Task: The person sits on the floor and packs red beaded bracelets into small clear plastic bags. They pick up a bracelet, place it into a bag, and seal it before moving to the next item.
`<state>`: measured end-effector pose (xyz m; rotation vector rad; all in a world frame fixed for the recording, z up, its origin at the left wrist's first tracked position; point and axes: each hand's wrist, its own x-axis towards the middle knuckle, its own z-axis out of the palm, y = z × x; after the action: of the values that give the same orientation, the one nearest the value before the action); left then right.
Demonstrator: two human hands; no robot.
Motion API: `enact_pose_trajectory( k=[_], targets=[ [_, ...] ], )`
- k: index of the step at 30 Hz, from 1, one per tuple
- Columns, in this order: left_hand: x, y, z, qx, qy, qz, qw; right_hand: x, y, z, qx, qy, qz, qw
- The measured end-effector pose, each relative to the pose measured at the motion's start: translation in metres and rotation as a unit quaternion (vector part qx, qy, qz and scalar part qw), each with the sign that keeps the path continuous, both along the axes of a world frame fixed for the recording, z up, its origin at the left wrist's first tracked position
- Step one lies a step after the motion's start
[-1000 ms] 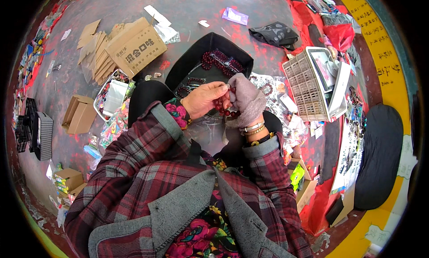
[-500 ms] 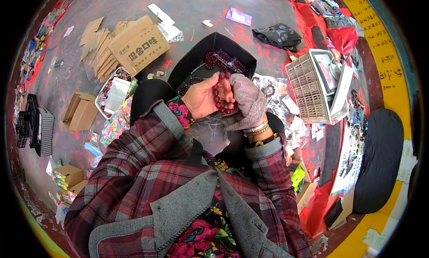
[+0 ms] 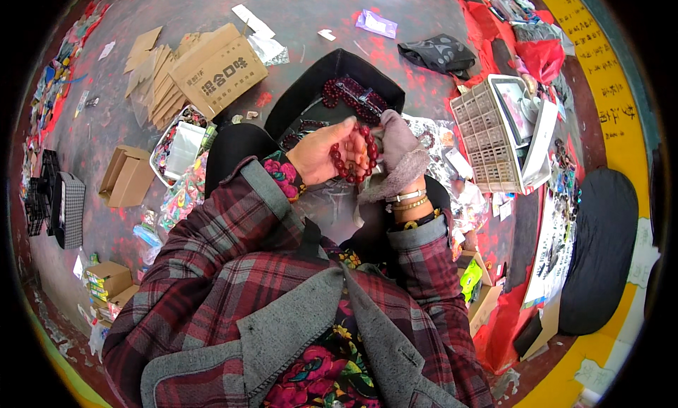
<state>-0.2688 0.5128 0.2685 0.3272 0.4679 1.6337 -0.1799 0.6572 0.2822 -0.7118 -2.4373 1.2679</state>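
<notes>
My bare left hand (image 3: 316, 155) holds a dark red bead bracelet (image 3: 337, 162), its loop lying across the fingers. Close by on the right, my right hand (image 3: 408, 166) is mostly covered by a greyish-pink cloth (image 3: 397, 136), gripped around it, with a loose end hanging down. The cloth is beside the bracelet; whether they touch I cannot tell. Just beyond both hands stands a black open box (image 3: 286, 101). Several dark red bead strings (image 3: 364, 101) lie in it, some in clear wrapping.
Flattened cardboard and a carton (image 3: 219, 73) lie at the far left. A white tub (image 3: 185, 150) of small items and an open brown box (image 3: 127, 175) are nearer. On the right are clear plastic bags (image 3: 441, 143), a beige crate (image 3: 487, 143) and a black folded cloth (image 3: 438, 56).
My right hand with the cloth has shifted slightly up and right, away from the bracelet's middle. The bracelet now lies more open across my left fingers.
</notes>
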Motion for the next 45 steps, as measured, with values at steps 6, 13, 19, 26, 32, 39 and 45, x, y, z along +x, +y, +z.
enact_pose_trajectory(
  k=[6, 13, 19, 26, 32, 39, 45],
  targets=[
    [0.0, 0.002, 0.004, 0.044, -0.01, 0.093, 0.995, 0.007, 0.008, -0.025, 0.237, 0.103, 0.145, 0.955],
    [0.011, 0.011, -0.01, -0.045, 0.125, 0.079, 0.988, 0.002, -0.022, 0.008, 0.08, 0.098, 0.103, 0.987],
    [0.012, 0.006, 0.01, -0.116, 0.144, 0.046, 0.982, -0.003, -0.011, 0.011, 0.243, -0.067, -0.058, 0.966],
    [0.01, 0.007, 0.009, -0.142, 0.283, 0.068, 0.946, 0.016, -0.019, 0.014, 0.183, -0.017, 0.068, 0.981],
    [0.006, 0.007, -0.004, -0.114, 0.29, 0.133, 0.941, 0.022, -0.02, 0.019, 0.041, 0.04, 0.1, 0.993],
    [-0.001, 0.008, -0.004, -0.082, 0.099, 0.233, 0.964, 0.013, -0.012, 0.003, -0.129, 0.135, 0.179, 0.966],
    [0.006, 0.005, 0.005, -0.07, 0.019, 0.109, 0.991, 0.008, -0.02, 0.022, 0.197, 0.039, 0.16, 0.967]
  ],
)
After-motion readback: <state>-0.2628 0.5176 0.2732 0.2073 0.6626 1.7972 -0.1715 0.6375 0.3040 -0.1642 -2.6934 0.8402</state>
